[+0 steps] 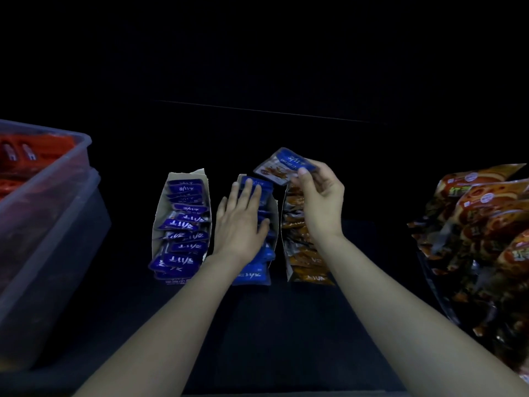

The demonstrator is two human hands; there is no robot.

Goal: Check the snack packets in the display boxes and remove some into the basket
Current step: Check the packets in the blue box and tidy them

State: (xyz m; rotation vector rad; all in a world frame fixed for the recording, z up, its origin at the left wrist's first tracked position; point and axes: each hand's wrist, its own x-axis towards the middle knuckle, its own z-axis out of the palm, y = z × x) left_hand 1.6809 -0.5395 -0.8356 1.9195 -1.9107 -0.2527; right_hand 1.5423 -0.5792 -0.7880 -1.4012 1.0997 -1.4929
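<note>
1. The right grip (pixel 320 193) pinched one blue packet (pixel 282 167) above the middle display box (pixel 275 222), not yet in the basket (pixel 63 164) at the bench's left edge.
2. The left grip (pixel 240 222) lay flat on that box's packets; most of the work seemed left.

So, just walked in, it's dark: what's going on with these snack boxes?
A person is going through cardboard display boxes of snack packets. The right hand pinches one blue foil packet above them; the left hand rests flat on blue packets in the middle box. A clear plastic bin stands left.
</note>
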